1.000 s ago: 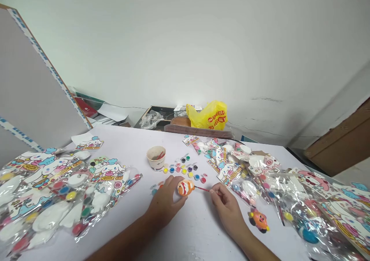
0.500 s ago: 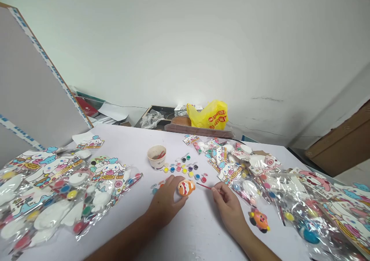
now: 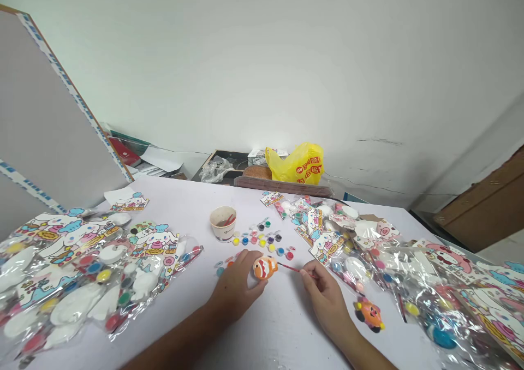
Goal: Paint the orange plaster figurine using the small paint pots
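Between the thumb and fingers of my left hand is a small orange-and-white fish figurine, its face painted with a red mouth. My right hand pinches a thin red paintbrush. The brush's dark tip points left and is at the fish's tail edge; whether it touches I cannot tell. Just beyond the hands lie several little paint pots in joined strips, with lids open on some. A painted orange figurine with yellow and black parts lies to the right of my right hand.
A paper cup with liquid and a red stick inside stands behind the paint pots. Clear bags of white figurines and paints cover the left and the right of the white table. A yellow plastic bag sits by the wall.
The brush tip has come slightly closer to the fish's tail. Both hands keep their grips, and the whole view has shifted a little.
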Motion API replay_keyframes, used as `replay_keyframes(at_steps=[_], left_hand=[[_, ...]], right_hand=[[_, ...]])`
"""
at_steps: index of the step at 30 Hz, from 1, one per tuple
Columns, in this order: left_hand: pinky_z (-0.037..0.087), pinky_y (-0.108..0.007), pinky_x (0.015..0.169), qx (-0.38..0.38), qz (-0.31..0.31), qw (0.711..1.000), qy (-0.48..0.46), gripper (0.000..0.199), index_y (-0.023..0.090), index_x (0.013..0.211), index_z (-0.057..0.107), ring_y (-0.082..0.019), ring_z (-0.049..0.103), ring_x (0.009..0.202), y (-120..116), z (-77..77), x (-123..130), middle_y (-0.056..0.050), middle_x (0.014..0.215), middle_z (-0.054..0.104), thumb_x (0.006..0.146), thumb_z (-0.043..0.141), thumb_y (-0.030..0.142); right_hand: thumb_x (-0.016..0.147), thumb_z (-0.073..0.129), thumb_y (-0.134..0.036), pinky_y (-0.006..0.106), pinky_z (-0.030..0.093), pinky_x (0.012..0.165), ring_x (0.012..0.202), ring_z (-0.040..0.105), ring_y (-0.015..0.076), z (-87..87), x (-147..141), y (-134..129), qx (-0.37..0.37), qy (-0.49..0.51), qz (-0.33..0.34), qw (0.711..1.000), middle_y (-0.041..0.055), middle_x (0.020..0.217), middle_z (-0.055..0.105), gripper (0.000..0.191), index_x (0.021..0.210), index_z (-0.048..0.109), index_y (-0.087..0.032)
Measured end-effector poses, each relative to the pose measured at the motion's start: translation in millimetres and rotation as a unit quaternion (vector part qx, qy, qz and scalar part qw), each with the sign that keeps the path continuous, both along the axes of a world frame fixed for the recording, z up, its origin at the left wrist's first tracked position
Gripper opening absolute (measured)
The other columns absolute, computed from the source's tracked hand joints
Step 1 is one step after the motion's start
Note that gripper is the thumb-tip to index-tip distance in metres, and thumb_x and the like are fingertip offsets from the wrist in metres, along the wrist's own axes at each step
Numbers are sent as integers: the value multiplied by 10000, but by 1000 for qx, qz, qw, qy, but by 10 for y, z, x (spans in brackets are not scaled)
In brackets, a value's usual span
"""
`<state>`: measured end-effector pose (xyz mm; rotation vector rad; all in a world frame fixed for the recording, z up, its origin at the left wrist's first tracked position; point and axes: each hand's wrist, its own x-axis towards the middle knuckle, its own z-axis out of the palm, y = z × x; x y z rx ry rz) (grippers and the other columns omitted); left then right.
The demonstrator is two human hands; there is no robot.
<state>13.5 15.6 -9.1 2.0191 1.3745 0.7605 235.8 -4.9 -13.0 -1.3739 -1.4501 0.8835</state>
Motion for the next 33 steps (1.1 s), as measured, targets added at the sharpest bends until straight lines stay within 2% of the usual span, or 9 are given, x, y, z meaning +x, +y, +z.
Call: replay_keyframes(at_steps=[8,15,25,33], left_hand=[[457,-356,935,9,-9,1000,-1,347,260,1171,540,-241,582,1033,12,2,2,-49,1127,606,825,562,250],[472,-346,885,5,-4,1000,-3,350,252,1172,533,-241,585,1024,-1,15,4,-50,1119,608,823,554,238],[471,-333,854,1,-7,1000,-7,346,245,1166,532,-238,578,1028,8,24,5,-53,1128,607,820,555,238],[466,-355,870,-1,-7,1000,-8,351,240,1168,535,-248,570,1044,7,21,11,-60,1143,601,818,552,241]], right_hand=[[919,492,-556,263,284,549,588,340,142,-21,7,-2,-12,-4,14,1000,-49,635,355,390,730,492,-214],[920,496,-543,268,263,553,585,325,142,-15,0,-18,-18,-4,20,1000,-52,625,343,378,735,490,-214],[907,501,-534,263,283,552,590,343,144,17,1,-22,-9,-15,-4,1000,-44,638,365,375,711,470,-216],[912,482,-540,267,277,551,583,328,142,-21,11,-18,-9,-22,8,1000,-50,630,346,380,708,448,-221]])
